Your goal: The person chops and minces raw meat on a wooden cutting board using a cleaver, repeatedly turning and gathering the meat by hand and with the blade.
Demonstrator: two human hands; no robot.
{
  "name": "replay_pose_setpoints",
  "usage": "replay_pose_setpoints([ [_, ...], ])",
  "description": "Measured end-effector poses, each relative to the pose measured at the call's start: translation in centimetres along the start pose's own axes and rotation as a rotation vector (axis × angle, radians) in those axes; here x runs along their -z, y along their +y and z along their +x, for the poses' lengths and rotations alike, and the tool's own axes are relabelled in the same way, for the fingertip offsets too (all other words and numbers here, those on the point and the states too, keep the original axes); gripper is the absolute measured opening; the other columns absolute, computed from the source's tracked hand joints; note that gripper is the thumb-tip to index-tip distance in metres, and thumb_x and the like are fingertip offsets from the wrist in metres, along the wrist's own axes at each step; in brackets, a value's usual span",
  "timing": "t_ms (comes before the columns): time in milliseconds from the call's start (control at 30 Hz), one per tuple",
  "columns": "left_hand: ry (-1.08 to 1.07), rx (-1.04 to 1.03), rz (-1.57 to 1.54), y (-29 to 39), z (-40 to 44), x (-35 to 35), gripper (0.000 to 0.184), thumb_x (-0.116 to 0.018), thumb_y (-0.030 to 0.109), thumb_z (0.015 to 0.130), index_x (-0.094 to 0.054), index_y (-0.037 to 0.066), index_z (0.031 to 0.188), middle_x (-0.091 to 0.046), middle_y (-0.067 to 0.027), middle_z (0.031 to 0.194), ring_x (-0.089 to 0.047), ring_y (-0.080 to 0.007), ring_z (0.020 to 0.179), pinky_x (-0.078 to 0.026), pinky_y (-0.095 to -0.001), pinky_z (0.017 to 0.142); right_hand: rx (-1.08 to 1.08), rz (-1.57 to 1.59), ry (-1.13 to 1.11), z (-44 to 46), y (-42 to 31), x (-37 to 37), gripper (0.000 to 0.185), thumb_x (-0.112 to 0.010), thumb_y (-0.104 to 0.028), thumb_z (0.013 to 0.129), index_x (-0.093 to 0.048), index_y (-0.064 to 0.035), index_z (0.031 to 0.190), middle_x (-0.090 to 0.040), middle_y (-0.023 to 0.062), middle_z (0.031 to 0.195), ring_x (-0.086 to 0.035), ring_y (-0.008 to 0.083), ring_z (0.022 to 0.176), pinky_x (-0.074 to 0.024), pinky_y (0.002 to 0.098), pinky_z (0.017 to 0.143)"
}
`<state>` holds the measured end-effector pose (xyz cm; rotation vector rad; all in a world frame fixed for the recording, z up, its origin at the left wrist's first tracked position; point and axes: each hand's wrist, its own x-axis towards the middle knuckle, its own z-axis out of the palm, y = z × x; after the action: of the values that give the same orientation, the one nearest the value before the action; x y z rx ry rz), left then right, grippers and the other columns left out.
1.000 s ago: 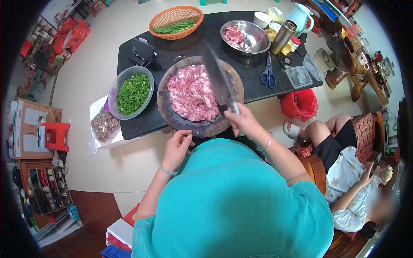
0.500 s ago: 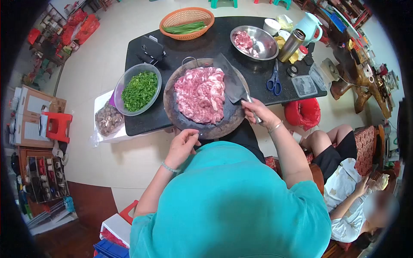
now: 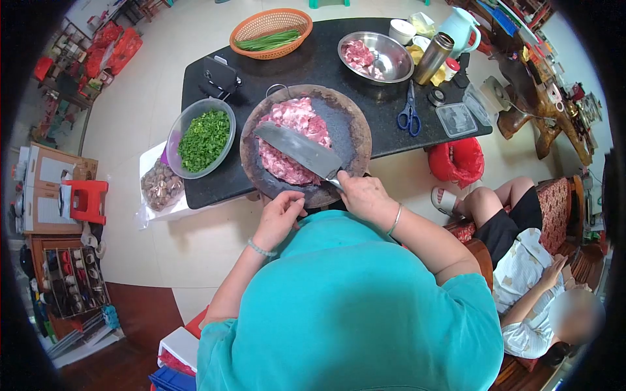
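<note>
My right hand (image 3: 366, 197) is closed round the handle of a cleaver (image 3: 297, 151). Its broad dark blade slants across a mound of chopped raw meat (image 3: 300, 117), covering part of it. The meat sits left of centre on a round chopping board (image 3: 355, 133) with a metal ring at its far side. At the board's near rim is my left hand (image 3: 282, 214), fingers loosely curled, with no object visible in it. Whether its fingertips touch the rim I cannot tell.
Left of the board stands a bowl of chopped greens (image 3: 205, 137), with a phone on a stand (image 3: 220, 77) behind. Farther back are an orange basket (image 3: 236, 32) and a steel bowl (image 3: 399, 62) with meat. Scissors (image 3: 409, 117) lie right. A person (image 3: 521, 274) sits at the right.
The cleaver has swung left from the board's right side to lie over the meat. My right hand moved left and nearer my body. The meat heap looks narrower on its right; my left hand stays put.
</note>
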<state>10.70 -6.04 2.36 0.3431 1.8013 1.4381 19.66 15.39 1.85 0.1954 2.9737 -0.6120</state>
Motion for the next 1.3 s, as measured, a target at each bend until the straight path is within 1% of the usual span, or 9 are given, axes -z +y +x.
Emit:
replay_pose_setpoints([
  [500, 0.045, 0.009, -0.012, 0.2, 0.0, 1.0, 0.026, -0.054, 0.018, 0.094, -0.055, 0.001, 0.113, -0.062, -0.0046, 0.081, -0.056, -0.0073, 0.066, -0.046, -0.0203, 0.052, -0.234, 0.581, -0.146, 0.0, -0.7, 3.2, 0.049, -0.036, -0.044, 0.097, -0.054, 0.0019, 0.097, -0.061, 0.0269, 0.086, -0.059, 0.0424, 0.082, -0.046, 0.0456, 0.075],
  [567, 0.049, -0.016, -0.021, 0.0, 0.0, 1.2, 0.026, -0.053, 0.019, 0.094, -0.055, 0.001, 0.114, -0.062, -0.0045, 0.081, -0.056, -0.0073, 0.064, -0.045, -0.0201, 0.052, -0.296, 0.706, -0.128, -0.1, -1.6, 4.4, 0.047, -0.036, -0.042, 0.098, -0.055, 0.0012, 0.095, -0.061, 0.0269, 0.086, -0.059, 0.0414, 0.081, -0.0457, 0.0462, 0.073],
  [600, 0.054, -0.045, -0.036, -0.2, 0.0, 1.2, 0.027, -0.053, 0.019, 0.094, -0.054, 0.002, 0.114, -0.063, -0.0045, 0.081, -0.056, -0.0073, 0.062, -0.045, -0.0199, 0.051, -0.107, 0.715, 0.081, -0.4, -1.6, 3.6, 0.043, -0.035, -0.041, 0.099, -0.047, -0.0031, 0.081, -0.05, 0.0087, 0.055, -0.053, 0.0193, 0.042, -0.0446, 0.0329, 0.043],
  [800, 0.023, 0.058, -0.066, -1.0, 0.1, 2.1, 0.03, -0.053, 0.025, 0.094, -0.054, 0.004, 0.116, -0.065, -0.0042, 0.081, -0.054, -0.007, 0.055, -0.043, -0.0192, 0.051, -0.137, 0.508, 0.02, 0.7, 0.5, -1.2, 0.042, -0.033, -0.041, 0.099, -0.049, -0.0036, 0.086, -0.052, 0.0107, 0.059, -0.054, 0.0196, 0.044, -0.0443, 0.0337, 0.044],
  [833, 0.021, 0.056, -0.066, -0.9, 0.1, 2.1, 0.03, -0.053, 0.025, 0.094, -0.054, 0.004, 0.116, -0.065, -0.0042, 0.081, -0.054, -0.007, 0.055, -0.043, -0.0192, 0.051, 0.059, 0.345, 0.227, 1.5, 2.7, -4.1, 0.042, -0.033, -0.041, 0.099, -0.05, -0.0035, 0.088, -0.052, 0.0102, 0.061, -0.054, 0.0181, 0.045, -0.0441, 0.0326, 0.043],
  [900, 0.017, 0.042, -0.048, -0.9, 0.1, 2.0, 0.031, -0.054, 0.026, 0.094, -0.055, 0.004, 0.116, -0.065, -0.004, 0.082, -0.054, -0.0065, 0.055, -0.043, -0.019, 0.05, -0.328, 0.735, -0.208, 1.2, -0.4, 2.4, 0.05, -0.032, -0.045, 0.098, -0.053, -0.0001, 0.092, -0.058, 0.0159, 0.065, -0.061, 0.029, 0.054, -0.0486, 0.0399, 0.054],
  [967, 0.024, 0.041, -0.046, -0.8, -0.2, 2.2, 0.03, -0.053, 0.027, 0.094, -0.054, 0.006, 0.116, -0.065, -0.0033, 0.082, -0.055, -0.0061, 0.055, -0.042, -0.018, 0.05, -0.333, 0.808, -0.191, 0.6, -1.7, 4.6, 0.049, -0.032, -0.044, 0.098, -0.053, -0.0006, 0.089, -0.054, 0.0122, 0.06, -0.055, 0.0203, 0.043, -0.0463, 0.0357, 0.046],
  [1067, 0.025, 0.042, -0.048, -1.6, 0.1, 2.5, 0.03, -0.052, 0.027, 0.095, -0.054, 0.007, 0.116, -0.065, -0.0025, 0.082, -0.056, -0.0057, 0.056, -0.04, -0.0171, 0.049, -0.106, 0.643, 0.047, -0.3, -2.1, 6.0, 0.043, -0.036, -0.041, 0.098, -0.055, -0.0027, 0.091, -0.059, 0.0182, 0.068, -0.061, 0.0361, 0.065, -0.0486, 0.0435, 0.063],
  [1300, 0.022, 0.02, -0.039, -1.1, 0.3, 1.9, 0.03, -0.053, 0.027, 0.095, -0.054, 0.006, 0.116, -0.065, -0.0026, 0.082, -0.055, -0.0055, 0.055, -0.04, -0.0173, 0.048, -0.142, 0.384, -0.102, 1.7, 1.1, 1.6, 0.047, -0.035, -0.043, 0.098, -0.055, 0.0, 0.094, -0.064, 0.0228, 0.084, -0.06, 0.0419, 0.084, -0.0459, 0.0489, 0.076],
])
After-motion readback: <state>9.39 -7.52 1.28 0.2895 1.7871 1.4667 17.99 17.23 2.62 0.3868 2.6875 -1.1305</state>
